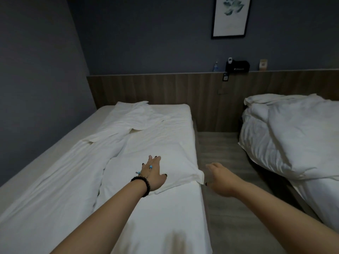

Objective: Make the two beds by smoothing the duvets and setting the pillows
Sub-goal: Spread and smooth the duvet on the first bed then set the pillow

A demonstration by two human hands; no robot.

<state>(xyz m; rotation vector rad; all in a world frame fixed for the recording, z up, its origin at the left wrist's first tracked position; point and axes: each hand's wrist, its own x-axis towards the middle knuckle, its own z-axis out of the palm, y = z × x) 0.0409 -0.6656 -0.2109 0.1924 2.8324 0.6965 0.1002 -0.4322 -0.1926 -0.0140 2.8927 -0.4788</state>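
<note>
A white pillow (172,153) lies on the left bed (165,226), its near corner at the bed's right edge. My left hand (154,173), with a dark bead bracelet on the wrist, lies flat on the pillow's near end, fingers straight. My right hand (220,178) hovers over the floor gap just right of the pillow corner, blurred, fingers loosely curled and holding nothing. A crumpled white duvet (60,176) runs along the left side of that bed. On the right bed (315,198) lies a bunched white duvet (293,136).
A grey wood-look floor strip (220,143) separates the beds. A wooden headboard panel (165,88) runs along the back wall; its ledge holds a water bottle (216,66), a black box (237,66) and a small card (263,64). A framed picture (231,16) hangs above.
</note>
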